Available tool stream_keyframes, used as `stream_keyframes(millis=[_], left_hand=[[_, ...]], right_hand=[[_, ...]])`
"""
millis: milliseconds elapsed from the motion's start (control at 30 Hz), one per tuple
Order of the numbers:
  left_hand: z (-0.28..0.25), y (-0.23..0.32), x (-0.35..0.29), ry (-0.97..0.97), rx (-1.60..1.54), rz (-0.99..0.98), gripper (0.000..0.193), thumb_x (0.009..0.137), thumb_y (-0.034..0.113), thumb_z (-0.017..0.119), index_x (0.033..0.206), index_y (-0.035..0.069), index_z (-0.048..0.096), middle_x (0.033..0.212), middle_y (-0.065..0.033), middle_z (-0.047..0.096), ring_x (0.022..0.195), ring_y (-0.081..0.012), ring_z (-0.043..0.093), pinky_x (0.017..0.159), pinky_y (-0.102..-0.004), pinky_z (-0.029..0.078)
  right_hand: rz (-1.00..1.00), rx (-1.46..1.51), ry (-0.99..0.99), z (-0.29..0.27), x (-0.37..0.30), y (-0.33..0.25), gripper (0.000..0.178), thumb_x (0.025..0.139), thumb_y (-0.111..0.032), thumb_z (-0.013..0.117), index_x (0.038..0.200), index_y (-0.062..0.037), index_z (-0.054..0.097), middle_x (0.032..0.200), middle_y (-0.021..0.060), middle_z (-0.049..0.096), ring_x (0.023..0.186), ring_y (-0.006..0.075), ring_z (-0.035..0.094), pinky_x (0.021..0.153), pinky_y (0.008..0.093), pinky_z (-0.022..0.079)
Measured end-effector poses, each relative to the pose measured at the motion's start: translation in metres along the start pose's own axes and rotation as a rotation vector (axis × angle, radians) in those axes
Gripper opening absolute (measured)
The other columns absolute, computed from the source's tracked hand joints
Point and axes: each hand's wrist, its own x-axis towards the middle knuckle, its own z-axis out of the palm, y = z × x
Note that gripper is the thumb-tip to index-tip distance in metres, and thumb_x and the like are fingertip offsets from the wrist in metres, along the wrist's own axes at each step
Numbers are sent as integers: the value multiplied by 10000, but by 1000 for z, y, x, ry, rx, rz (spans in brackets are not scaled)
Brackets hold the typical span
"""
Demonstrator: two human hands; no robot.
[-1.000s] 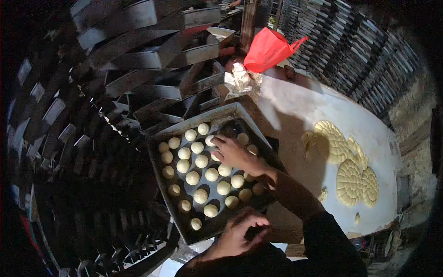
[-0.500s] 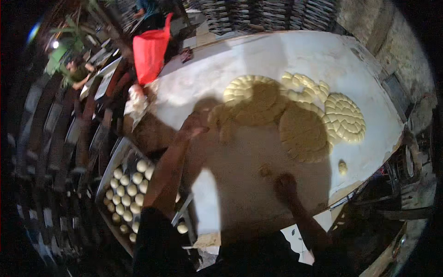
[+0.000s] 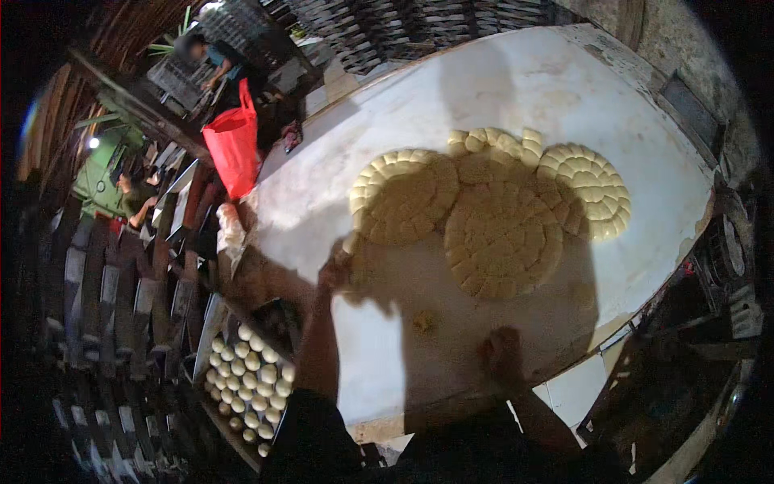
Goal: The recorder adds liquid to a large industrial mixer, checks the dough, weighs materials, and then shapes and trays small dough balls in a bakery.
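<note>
My left hand (image 3: 333, 273) is at the left part of the pale work table, beside a small piece of dough (image 3: 350, 241). Shadow hides its fingers, so I cannot tell whether they grip the dough. My right hand (image 3: 503, 352) is closed low over the table's near side; whatever it may hold is hidden. Left of it lies a small lump of dough (image 3: 423, 321) by itself. Farther off, scored dough pieces are packed into flat round groups: a left one (image 3: 401, 198), a middle one (image 3: 504, 242) and a right one (image 3: 587, 189). More pieces (image 3: 488, 143) lie behind the middle group.
A tray (image 3: 211, 323) of several round dough balls (image 3: 250, 379) stands left of the table (image 3: 564, 97). A red bag (image 3: 234, 149) is at the table's far left. Two people work beyond it. A dark metal pan (image 3: 691, 113) leans by the right wall.
My view has shifted, so the table and dough appear moved. My left hand has drawn nearer, beside the small dough piece. My right hand stays closed near the table's front.
</note>
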Motion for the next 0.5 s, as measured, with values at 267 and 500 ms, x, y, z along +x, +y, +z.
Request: stream_keyframes(millis=[267, 500], left_hand=[[13, 287, -164, -93, 360, -741, 548, 855, 368, 561, 1300, 108, 375, 1066, -173, 559, 768, -307, 610, 598, -396, 505], [-4, 382, -264, 793, -1020, -495, 375, 873, 179, 600, 1134, 30, 375, 948, -90, 539, 883, -164, 537, 784, -326, 434]], right_hand=[[184, -246, -171, -6, -17, 12, 177, 791, -172, 613, 749, -17, 538, 787, 155, 542, 808, 314, 536, 788, 440, 411], [399, 264, -430, 74, -78, -74, 244, 864, -218, 583, 1007, -22, 557, 1020, 163, 577, 985, 224, 550, 870, 392, 424]])
